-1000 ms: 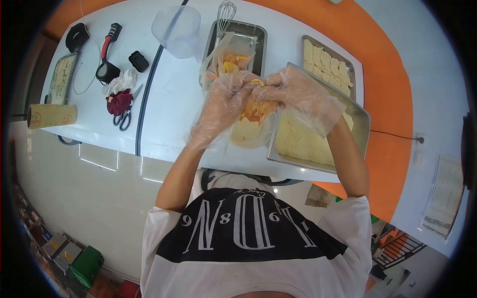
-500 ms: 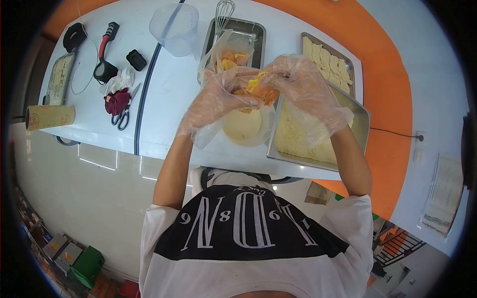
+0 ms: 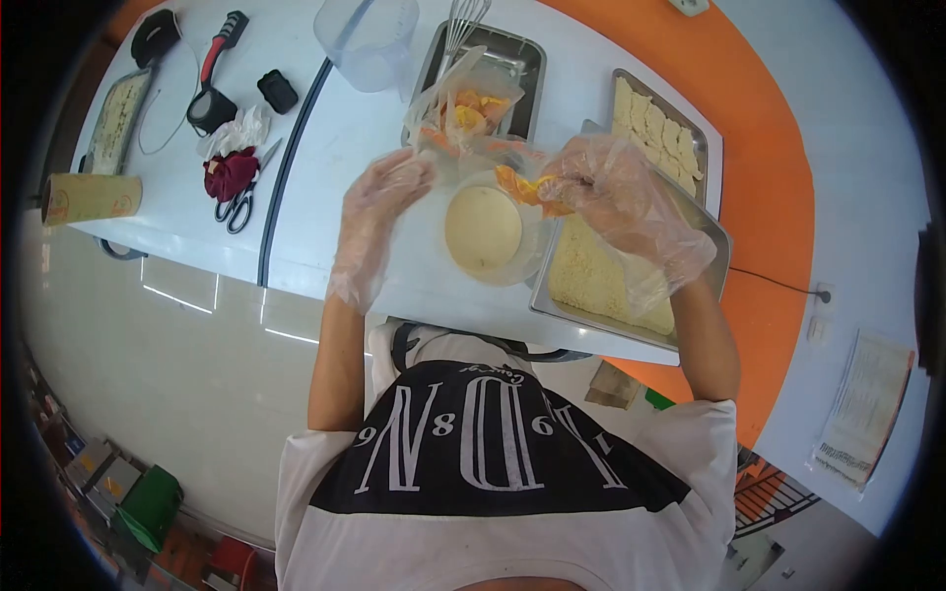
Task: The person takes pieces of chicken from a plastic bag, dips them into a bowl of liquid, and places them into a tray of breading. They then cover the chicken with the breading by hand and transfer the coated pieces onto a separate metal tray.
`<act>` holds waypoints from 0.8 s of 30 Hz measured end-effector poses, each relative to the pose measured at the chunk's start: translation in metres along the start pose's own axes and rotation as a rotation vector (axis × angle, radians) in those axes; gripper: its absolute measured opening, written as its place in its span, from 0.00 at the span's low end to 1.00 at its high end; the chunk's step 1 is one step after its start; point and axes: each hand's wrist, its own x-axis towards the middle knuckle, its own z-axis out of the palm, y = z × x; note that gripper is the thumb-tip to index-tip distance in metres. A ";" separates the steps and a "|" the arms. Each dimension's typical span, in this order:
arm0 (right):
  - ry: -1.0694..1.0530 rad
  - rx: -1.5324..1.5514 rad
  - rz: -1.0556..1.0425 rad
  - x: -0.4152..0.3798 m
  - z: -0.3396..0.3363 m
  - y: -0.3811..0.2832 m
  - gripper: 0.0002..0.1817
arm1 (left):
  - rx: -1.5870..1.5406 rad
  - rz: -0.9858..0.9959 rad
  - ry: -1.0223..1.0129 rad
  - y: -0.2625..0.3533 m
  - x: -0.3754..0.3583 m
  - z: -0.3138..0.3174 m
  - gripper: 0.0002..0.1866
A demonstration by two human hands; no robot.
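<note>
My right hand [image 3: 621, 192], in a clear plastic glove, is closed on a floppy orange-yellow piece of marinated meat [image 3: 532, 187]. The piece hangs over the right rim of a bowl of creamy white batter [image 3: 483, 231]. My left hand [image 3: 379, 202], also gloved, is left of the bowl with its fingers stretched out and no piece in them. Its fingertips come close to the lower edge of a clear plastic bag [image 3: 448, 103], which holds more orange-yellow pieces. The bag lies over a metal tray [image 3: 537, 74].
A deep metal tray of pale crumbs [image 3: 611, 276] is at the right, with a tray of pale breaded pieces [image 3: 655, 128] behind it. A whisk [image 3: 463, 30] and a measuring jug [image 3: 370, 44] stand at the back. Scissors [image 3: 236, 209] and a cardboard roll [image 3: 94, 199] lie left.
My hands have parted: the left let go of the meat and moved left, while the right keeps hold of it. The batter bowl is now more exposed. The view has shifted slightly.
</note>
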 end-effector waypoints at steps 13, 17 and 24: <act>-0.205 -0.146 0.020 0.015 0.100 0.075 0.11 | 0.057 -0.229 0.150 -0.079 -0.064 -0.040 0.26; -0.274 -0.256 0.032 0.013 0.191 0.123 0.10 | 0.052 -0.243 0.174 -0.084 -0.065 -0.039 0.28; -0.291 -0.171 0.153 0.014 0.215 0.115 0.09 | 0.085 -0.230 0.194 -0.080 -0.063 -0.036 0.27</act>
